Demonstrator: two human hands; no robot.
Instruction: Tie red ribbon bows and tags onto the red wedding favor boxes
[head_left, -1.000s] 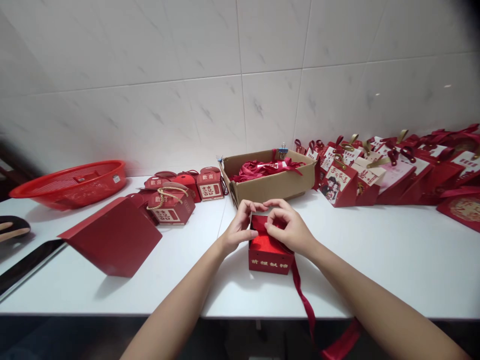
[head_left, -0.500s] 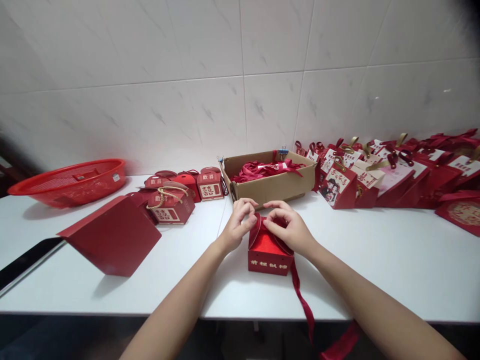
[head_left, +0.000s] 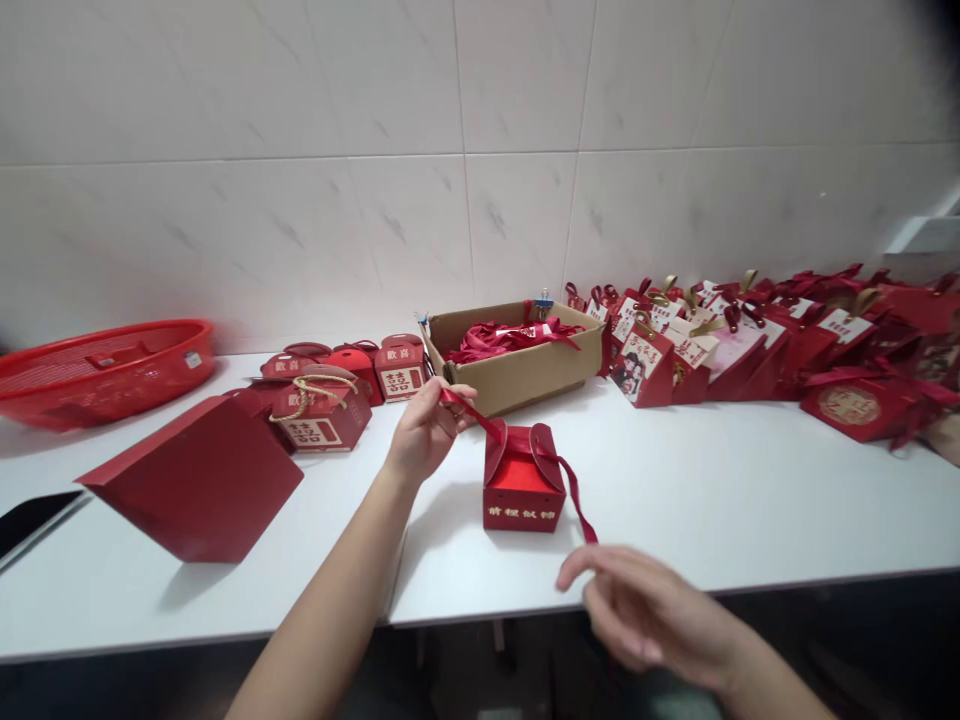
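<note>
A small red gift box (head_left: 523, 500) with gold lettering on its front stands on the white table. Its rounded top flaps are raised, and a dark red ribbon (head_left: 574, 490) runs across the top through them. Up and left of the box, my left hand (head_left: 426, 430) pinches one ribbon end, drawn taut away from the flaps. Lower right, near the table's front edge, my right hand (head_left: 649, 610) has its fingers apart, somewhat blurred. The ribbon's other end hangs down to that hand and passes out of sight behind it.
Behind the box stands a cardboard box (head_left: 525, 375) of red ribbons. Finished gift boxes (head_left: 322, 410), a large red folded box (head_left: 199, 480) and a red plastic basket (head_left: 112, 375) are on the left. Gift bags (head_left: 649, 370) crowd the right, where another person's hand (head_left: 943, 437) shows.
My hands have parted from the box top. The left went up and left with a ribbon end; the right came down toward the table edge. The view has shifted right.
</note>
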